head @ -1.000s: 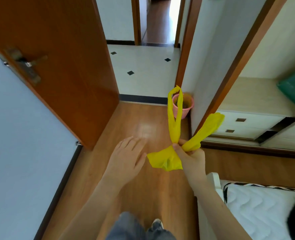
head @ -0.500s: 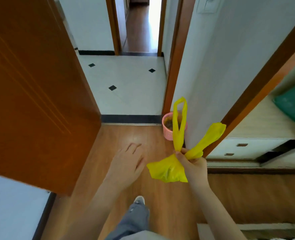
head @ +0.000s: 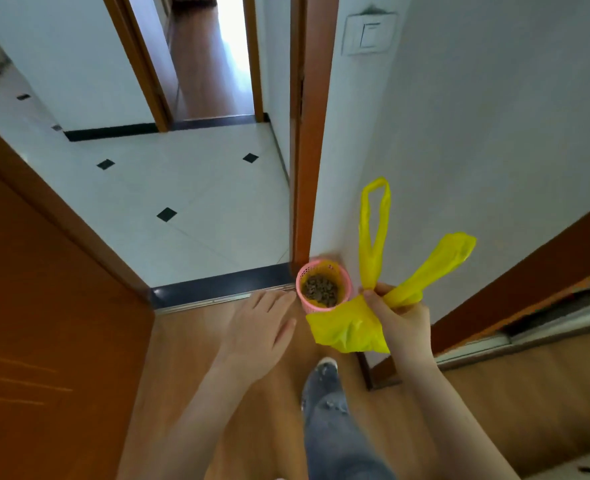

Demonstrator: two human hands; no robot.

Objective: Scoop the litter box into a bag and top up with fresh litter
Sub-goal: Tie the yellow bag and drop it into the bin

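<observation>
Ok so the right hand (head: 399, 318) has the yellow bag (head: 347, 329) pinched at the neck, fingers curled tight around the twisted bit w/ both handle loops sticking up above the fist and the small bulging body hanging just under it. The left hand (head: 260, 329) is empty, fingers straight and relaxed, palm down, hovering just left of the pink basket (head: 323, 287) that sits on the wood floor (head: 189, 341) right in the corner by the door frame (head: 304, 168). Basket looks full of brownish granules, prob litter or clumps but tbh it's too small to say for sure. No litter box anywhere in view, so imo this is the disposal bit, bag tied off and heading for the bin. Tips if you're doing this: keep the pinch below the handles so nothing leaks out the neck, steady the basket rim w/ the free hand bc it's light plastic and will tip, and lower the bag in instead of dropping it, since that thing is already near the brim. Fresh litter top-up still to come afaict.
</observation>
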